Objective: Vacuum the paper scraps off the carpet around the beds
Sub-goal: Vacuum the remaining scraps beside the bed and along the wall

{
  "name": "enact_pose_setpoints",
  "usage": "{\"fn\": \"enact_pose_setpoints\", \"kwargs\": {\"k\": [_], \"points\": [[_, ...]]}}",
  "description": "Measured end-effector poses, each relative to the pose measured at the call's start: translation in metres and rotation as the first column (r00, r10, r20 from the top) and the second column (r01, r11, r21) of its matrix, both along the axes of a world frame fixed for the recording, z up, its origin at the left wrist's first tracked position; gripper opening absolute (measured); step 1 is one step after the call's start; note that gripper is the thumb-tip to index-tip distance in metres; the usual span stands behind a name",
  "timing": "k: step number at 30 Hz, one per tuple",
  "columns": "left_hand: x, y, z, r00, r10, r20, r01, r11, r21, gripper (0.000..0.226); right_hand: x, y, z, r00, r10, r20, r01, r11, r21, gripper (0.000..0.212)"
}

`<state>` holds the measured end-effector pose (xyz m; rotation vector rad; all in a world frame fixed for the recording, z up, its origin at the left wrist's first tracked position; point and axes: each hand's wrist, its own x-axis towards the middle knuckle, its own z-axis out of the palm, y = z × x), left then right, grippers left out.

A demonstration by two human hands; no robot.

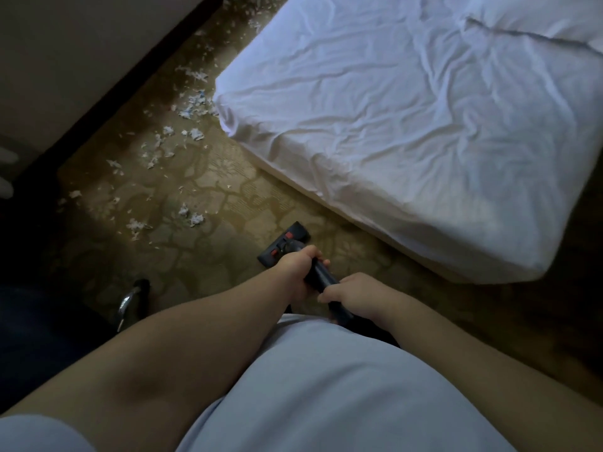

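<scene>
Both my hands grip the dark vacuum wand (321,278). My left hand (298,267) holds it lower down, closer to the floor head. My right hand (354,296) holds it higher up, near my body. The black floor head (284,243) with red clips sits flat on the patterned carpet (228,197), beside the foot of the bed (408,125). White paper scraps (191,215) lie scattered on the carpet to the left and ahead of the head. More paper scraps (192,102) run up the gap between bed and wall.
The bed with a rumpled white sheet fills the upper right. A beige wall with a dark baseboard (107,89) runs along the left. A chrome and black object (132,298) stands on the carpet at the lower left, near my left arm.
</scene>
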<state>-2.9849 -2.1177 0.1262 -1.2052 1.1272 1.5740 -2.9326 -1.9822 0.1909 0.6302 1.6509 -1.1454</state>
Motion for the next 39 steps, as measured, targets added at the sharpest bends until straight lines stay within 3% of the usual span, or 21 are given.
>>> {"fn": "enact_pose_setpoints", "kwargs": {"k": [4, 7, 10, 14, 21, 29, 36, 39], "points": [[0.04, 0.073, -0.007, 1.0, -0.022, -0.018, 0.022, 1.0, -0.001, 0.013, 0.04, 0.069, 0.003, 0.998, -0.03, 0.051, 0.028, 0.999, 0.043, 0.034], [0.059, 0.12, -0.004, 0.997, -0.07, -0.034, 0.071, 0.997, 0.02, 0.02, 0.063, 0.114, 0.008, 0.994, -0.081, 0.073, 0.077, 0.996, 0.053, 0.044], [0.076, 0.149, 0.006, 0.992, -0.121, -0.038, 0.123, 0.992, 0.032, 0.018, 0.08, 0.143, 0.02, 0.988, -0.125, 0.091, 0.123, 0.992, 0.027, 0.035], [0.09, 0.165, 0.014, 0.993, -0.11, -0.039, 0.111, 0.993, 0.034, 0.009, 0.092, 0.16, 0.026, 0.988, -0.12, 0.095, 0.119, 0.993, 0.022, 0.034], [0.084, 0.155, 0.027, 0.996, -0.074, -0.057, 0.078, 0.995, 0.057, 0.013, 0.082, 0.152, 0.038, 0.987, -0.119, 0.111, 0.121, 0.993, -0.014, 0.039], [0.047, 0.071, 0.035, 0.999, 0.039, -0.033, -0.038, 0.998, 0.051, 0.013, 0.035, 0.074, 0.041, 0.998, 0.022, 0.066, -0.021, 1.0, -0.013, 0.044], [-0.017, -0.064, 0.049, 0.991, 0.046, -0.123, -0.051, 0.998, -0.03, 0.012, -0.031, -0.062, 0.054, 0.996, 0.087, 0.007, -0.087, 0.996, -0.014, 0.038], [-0.045, -0.131, 0.061, 0.977, 0.133, -0.169, -0.143, 0.989, -0.045, 0.012, -0.064, -0.129, 0.061, 0.994, 0.11, -0.015, -0.111, 0.993, -0.031, 0.033]]}}
